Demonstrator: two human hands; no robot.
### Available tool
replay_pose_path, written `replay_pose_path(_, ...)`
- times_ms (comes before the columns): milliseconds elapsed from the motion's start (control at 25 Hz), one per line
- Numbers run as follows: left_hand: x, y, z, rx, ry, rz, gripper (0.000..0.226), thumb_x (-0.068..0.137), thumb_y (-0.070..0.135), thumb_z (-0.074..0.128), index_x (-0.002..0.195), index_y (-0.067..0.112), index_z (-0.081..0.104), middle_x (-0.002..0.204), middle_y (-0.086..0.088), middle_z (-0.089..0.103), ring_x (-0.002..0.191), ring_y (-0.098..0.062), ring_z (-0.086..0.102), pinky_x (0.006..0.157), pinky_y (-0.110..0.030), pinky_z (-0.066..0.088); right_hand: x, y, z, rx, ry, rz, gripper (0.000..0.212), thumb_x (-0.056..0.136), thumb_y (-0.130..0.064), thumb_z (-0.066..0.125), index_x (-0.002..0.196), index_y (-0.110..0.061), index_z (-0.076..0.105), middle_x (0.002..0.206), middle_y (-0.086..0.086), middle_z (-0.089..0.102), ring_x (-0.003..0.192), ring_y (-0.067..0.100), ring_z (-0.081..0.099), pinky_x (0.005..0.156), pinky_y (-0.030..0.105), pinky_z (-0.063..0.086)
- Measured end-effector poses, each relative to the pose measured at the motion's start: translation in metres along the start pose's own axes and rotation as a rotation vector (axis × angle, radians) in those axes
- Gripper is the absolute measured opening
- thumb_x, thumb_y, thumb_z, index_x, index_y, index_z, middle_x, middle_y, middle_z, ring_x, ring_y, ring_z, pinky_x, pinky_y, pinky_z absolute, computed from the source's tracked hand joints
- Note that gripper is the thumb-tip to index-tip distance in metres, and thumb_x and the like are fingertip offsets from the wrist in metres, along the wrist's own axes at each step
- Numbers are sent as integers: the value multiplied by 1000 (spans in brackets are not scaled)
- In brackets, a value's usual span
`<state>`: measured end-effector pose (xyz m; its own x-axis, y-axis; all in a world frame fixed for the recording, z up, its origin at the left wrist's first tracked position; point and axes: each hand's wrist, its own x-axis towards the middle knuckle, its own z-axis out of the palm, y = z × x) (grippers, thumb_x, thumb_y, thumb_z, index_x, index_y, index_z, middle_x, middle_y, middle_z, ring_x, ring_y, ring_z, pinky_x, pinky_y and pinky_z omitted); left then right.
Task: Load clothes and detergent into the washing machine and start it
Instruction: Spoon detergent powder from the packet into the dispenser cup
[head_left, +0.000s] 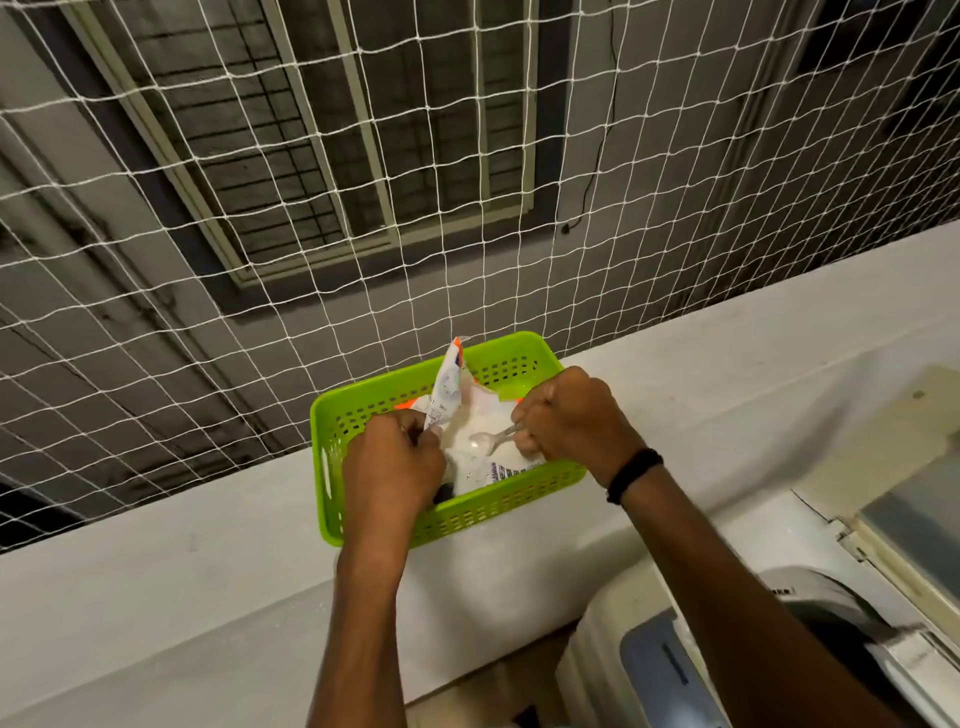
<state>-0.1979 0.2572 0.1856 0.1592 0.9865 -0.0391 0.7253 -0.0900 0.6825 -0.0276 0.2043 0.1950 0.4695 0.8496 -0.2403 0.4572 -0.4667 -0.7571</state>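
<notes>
White ledge (156, 597) under white netting (467, 171); beyond, grey wall (649, 182) with barred window (322, 130).

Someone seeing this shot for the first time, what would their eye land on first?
The bright green basket on the white ledge, mid-frame, stands out most. Both hands are in it: the left hand grips the opened detergent packet while the right hand holds a clear spoon over the white powder. White netting fills the upper half, and the washing machine sits at the lower right.
</notes>
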Motion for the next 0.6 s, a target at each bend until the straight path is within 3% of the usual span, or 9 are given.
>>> replay_pose_path(120,0,2,1,-25,7,7,17,89,28,65,83,13,73,75,-8,72,80,-33,66,75,-40,55,0,-5,0,292,-73,63,18,77,-1,53,75,16,60,51,10,56,43,25,53,53,33,51)
replay_pose_path(200,-2,2,1,-40,15,15,17,89,28,65,83,14,73,72,-7,72,76,-30,66,73,-39,55,-3,-5,1,471,-110,70,15,81,8,47,69,14,54,38,2,47,33,20,44,49,28,45)
replay_pose_path(360,-1,0,1,-84,27,6,14,88,29,67,85,20,76,74,-2,74,77,-25,70,73,-37,57,-6,-2,-6,601,-66,89,20,82,8,45,80,23,58,44,10,54,42,28,60,57,42,58)
replay_pose_path(440,-3,0,1,-97,30,-2,11,87,29,69,91,22,77,84,2,77,82,-23,70,76,-35,57,-11,1,-10,600,17,92,23,79,9,42,82,26,57,48,14,56,44,29,59,52,46,58)
replay_pose_path(600,-10,8,0,-77,72,21,10,87,26,70,95,25,77,93,6,76,88,-22,69,71,-28,45,-20,7,-13,635,131,42,22,73,6,47,76,23,60,62,23,56,55,33,60,64,65,54)
